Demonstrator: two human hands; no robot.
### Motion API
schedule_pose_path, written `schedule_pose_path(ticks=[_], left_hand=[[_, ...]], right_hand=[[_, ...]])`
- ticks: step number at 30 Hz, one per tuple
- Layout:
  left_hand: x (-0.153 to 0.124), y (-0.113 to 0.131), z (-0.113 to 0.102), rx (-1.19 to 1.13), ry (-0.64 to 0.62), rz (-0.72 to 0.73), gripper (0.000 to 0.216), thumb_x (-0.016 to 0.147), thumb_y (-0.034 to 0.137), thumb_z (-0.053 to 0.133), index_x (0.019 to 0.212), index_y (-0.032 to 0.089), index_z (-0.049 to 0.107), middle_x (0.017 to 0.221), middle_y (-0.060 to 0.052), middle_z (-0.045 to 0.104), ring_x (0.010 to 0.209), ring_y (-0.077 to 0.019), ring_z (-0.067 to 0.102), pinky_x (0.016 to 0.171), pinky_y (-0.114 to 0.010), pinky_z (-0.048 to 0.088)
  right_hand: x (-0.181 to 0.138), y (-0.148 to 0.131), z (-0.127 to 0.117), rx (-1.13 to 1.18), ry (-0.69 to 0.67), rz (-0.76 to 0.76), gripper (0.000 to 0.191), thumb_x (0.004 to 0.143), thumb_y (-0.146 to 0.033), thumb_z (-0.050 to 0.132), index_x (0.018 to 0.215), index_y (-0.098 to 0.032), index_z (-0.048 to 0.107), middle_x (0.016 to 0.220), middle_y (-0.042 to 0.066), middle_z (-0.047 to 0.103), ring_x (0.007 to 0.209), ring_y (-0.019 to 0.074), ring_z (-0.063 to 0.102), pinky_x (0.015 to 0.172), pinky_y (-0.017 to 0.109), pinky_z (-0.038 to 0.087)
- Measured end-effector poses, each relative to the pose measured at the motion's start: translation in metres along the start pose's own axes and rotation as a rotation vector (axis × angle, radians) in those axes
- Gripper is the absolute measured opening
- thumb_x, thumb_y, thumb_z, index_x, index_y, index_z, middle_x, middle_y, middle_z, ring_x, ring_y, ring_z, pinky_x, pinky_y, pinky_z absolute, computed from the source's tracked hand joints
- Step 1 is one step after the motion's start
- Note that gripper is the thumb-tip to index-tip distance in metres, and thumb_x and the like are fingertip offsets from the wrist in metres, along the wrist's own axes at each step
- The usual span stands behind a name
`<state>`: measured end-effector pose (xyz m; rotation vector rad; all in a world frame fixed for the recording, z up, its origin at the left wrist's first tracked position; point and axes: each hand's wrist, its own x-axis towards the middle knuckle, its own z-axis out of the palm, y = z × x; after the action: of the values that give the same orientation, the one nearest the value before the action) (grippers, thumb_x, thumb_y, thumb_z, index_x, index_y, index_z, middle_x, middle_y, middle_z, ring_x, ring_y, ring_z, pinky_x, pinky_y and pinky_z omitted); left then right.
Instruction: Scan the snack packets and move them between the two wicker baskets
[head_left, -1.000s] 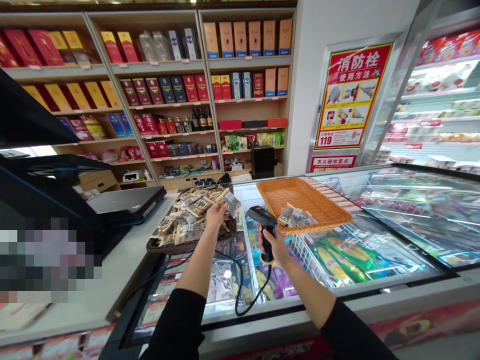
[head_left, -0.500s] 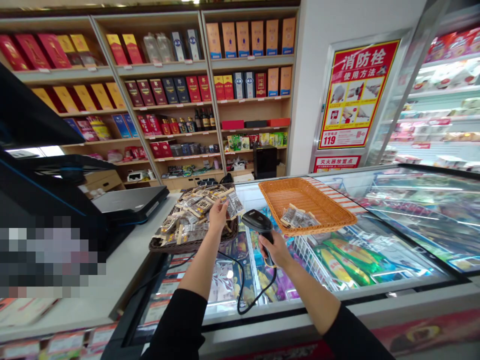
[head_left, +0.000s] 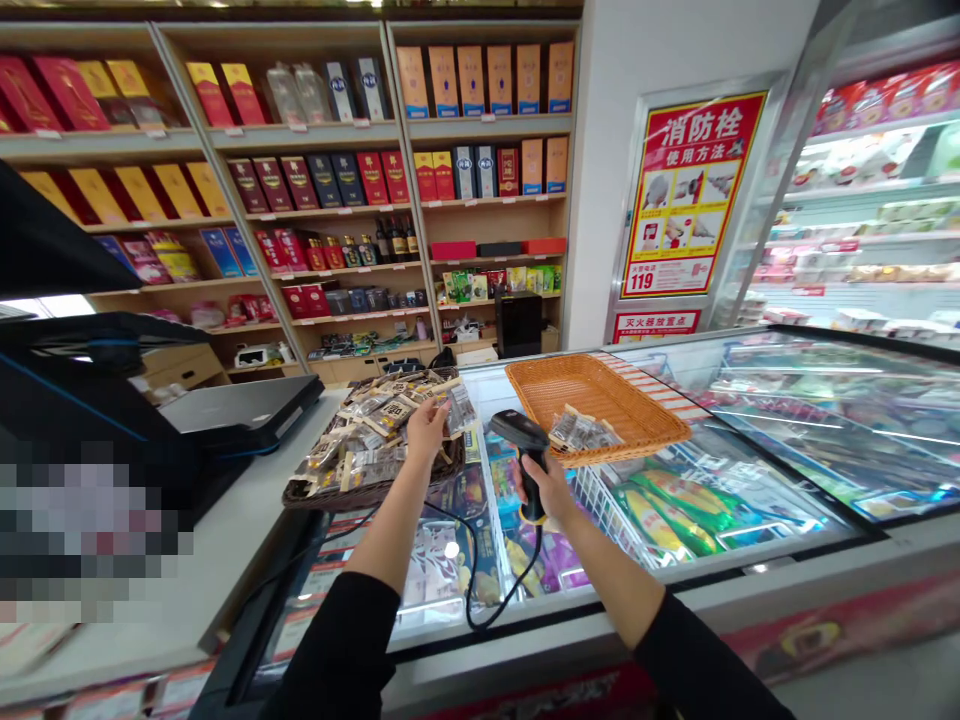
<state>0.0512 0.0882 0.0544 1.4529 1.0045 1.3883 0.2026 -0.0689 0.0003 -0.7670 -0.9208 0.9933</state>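
Observation:
My left hand point(head_left: 426, 432) pinches a small clear packet point(head_left: 458, 408) at the right edge of a dark brown wicker basket point(head_left: 300, 492). Similar packets point(head_left: 391, 415) with cream labels fill that basket in a heap. My right hand point(head_left: 549, 487) is wrapped round the handle of a black barcode scanner point(head_left: 520, 432). The scanner's head points left, towards the packet, with a gap between them. Its cable point(head_left: 480, 622) loops down over the freezer glass. Behind the scanner lies an orange wicker basket point(head_left: 600, 385), with a few packets point(head_left: 583, 430) in its near left corner.
A glass-topped chest freezer point(head_left: 757, 568) lies under both baskets. On the left are a counter point(head_left: 225, 560), a flat scale point(head_left: 240, 410) and a dark screen stand point(head_left: 90, 400). Shelves point(head_left: 337, 210) of boxes and bottles line the back wall, beside a red notice point(head_left: 690, 195).
The view has swung slightly, so the surroundings sit further left. The scanner has shifted a little right against the orange basket. Both hands keep their hold.

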Motion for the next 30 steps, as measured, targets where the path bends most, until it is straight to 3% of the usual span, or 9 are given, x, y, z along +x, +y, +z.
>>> schedule_pose_path(ticks=[4,9,12,14,16,21,26,30], left_hand=[[0.007,0.011,0.031,-0.067,-0.123,0.034,0.03,0.064,0.032,0.069,0.09,0.018,0.068,0.059,0.0,0.06,0.051,-0.0136,0.055,0.049,-0.023,0.045],[-0.003,0.015,0.117,-0.167,-0.354,-0.134,0.022,0.06,0.023,0.073,0.081,0.017,0.069,0.052,0.001,0.058,0.05,-0.0133,0.057,0.052,-0.025,0.048],[-0.018,0.007,0.16,-0.038,-0.583,-0.285,0.012,0.059,0.019,0.074,0.07,0.016,0.068,0.051,-0.001,0.059,0.051,-0.0149,0.059,0.053,-0.026,0.049],[-0.025,0.001,0.178,0.19,-0.69,-0.315,0.007,0.062,0.017,0.071,0.067,0.015,0.067,0.05,-0.001,0.059,0.051,-0.0147,0.059,0.053,-0.025,0.048],[-0.026,-0.002,0.188,0.399,-0.71,-0.274,0.006,0.065,0.016,0.069,0.071,0.014,0.068,0.05,0.0,0.059,0.051,-0.0144,0.059,0.054,-0.024,0.048],[-0.018,0.0,0.195,0.742,-0.588,0.002,0.015,0.066,0.02,0.07,0.08,0.014,0.07,0.061,-0.005,0.066,0.067,-0.0183,0.064,0.06,-0.023,0.046],[-0.02,0.001,0.198,0.848,-0.507,0.115,0.034,0.065,0.014,0.068,0.099,0.013,0.067,0.085,-0.012,0.07,0.085,-0.0227,0.064,0.07,-0.026,0.046],[-0.03,0.009,0.19,0.84,-0.493,0.177,0.044,0.063,0.014,0.07,0.107,0.014,0.065,0.095,-0.01,0.07,0.09,-0.0206,0.064,0.076,-0.024,0.046]], right_hand=[[-0.003,-0.027,-0.029,0.235,0.166,-0.051,0.035,0.075,-0.054,0.057,0.082,-0.021,0.05,0.055,-0.005,0.046,0.036,0.0076,0.039,0.035,0.02,0.029],[-0.012,-0.052,-0.075,0.407,0.261,-0.046,0.031,0.075,-0.051,0.057,0.086,-0.022,0.05,0.054,-0.007,0.041,0.036,0.0063,0.033,0.035,0.018,0.029],[-0.016,-0.049,-0.092,0.454,0.298,-0.006,0.031,0.072,-0.048,0.061,0.085,-0.021,0.051,0.052,-0.008,0.041,0.036,0.005,0.032,0.034,0.016,0.028],[-0.016,-0.043,-0.099,0.456,0.303,0.035,0.032,0.071,-0.046,0.063,0.086,-0.021,0.051,0.052,-0.008,0.044,0.037,0.0051,0.035,0.035,0.015,0.028],[-0.015,-0.038,-0.101,0.468,0.317,0.055,0.032,0.069,-0.046,0.065,0.085,-0.021,0.052,0.051,-0.008,0.045,0.037,0.0054,0.036,0.035,0.015,0.028],[-0.014,-0.037,-0.097,0.489,0.342,0.034,0.03,0.072,-0.047,0.063,0.085,-0.022,0.052,0.051,-0.007,0.045,0.036,0.0069,0.037,0.034,0.018,0.028],[-0.016,-0.041,-0.097,0.548,0.312,0.058,0.03,0.071,-0.046,0.063,0.085,-0.021,0.053,0.051,-0.007,0.045,0.037,0.006,0.036,0.035,0.016,0.027],[-0.018,-0.041,-0.101,0.58,0.285,0.065,0.031,0.071,-0.044,0.064,0.087,-0.02,0.054,0.052,-0.007,0.046,0.038,0.0057,0.036,0.036,0.015,0.026]])
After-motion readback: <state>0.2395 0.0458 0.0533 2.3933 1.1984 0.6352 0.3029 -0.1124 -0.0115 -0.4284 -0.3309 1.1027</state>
